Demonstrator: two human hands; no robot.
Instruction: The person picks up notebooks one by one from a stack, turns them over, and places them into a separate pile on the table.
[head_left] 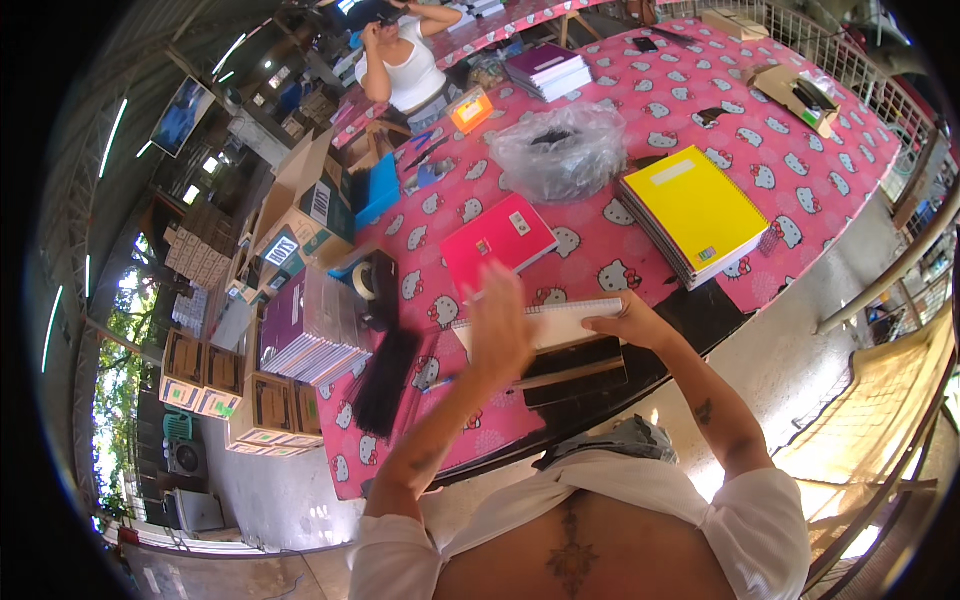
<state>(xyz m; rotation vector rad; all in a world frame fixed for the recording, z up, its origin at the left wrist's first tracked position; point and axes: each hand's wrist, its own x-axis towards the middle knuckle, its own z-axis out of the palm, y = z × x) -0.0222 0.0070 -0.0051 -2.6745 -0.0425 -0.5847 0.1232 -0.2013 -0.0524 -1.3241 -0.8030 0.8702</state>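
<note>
My right hand [637,322] grips the right end of a white-paged notebook [560,325], thumb on top, with its spiral edge facing away from me. Over the notebook's left end is my left hand [502,328], raised and smeared by motion, so its fingers do not show clearly. Just beyond lies a pink-red notebook [500,240] with a small white label. To its right rests a stack of yellow spiral notebooks [695,215]. A dark board with a brown strip [575,375] lies beneath the notebook, near the table edge. Left of my left hand is a bundle of thin black strands [388,385].
A pink patterned cloth covers the table [790,190]. Purple notebooks stand stacked at left [315,325] and far back [548,72]. A clear plastic bag [560,150], a tape roll [364,281] and cardboard boxes [310,205] stand around. Across the table is another person [405,65].
</note>
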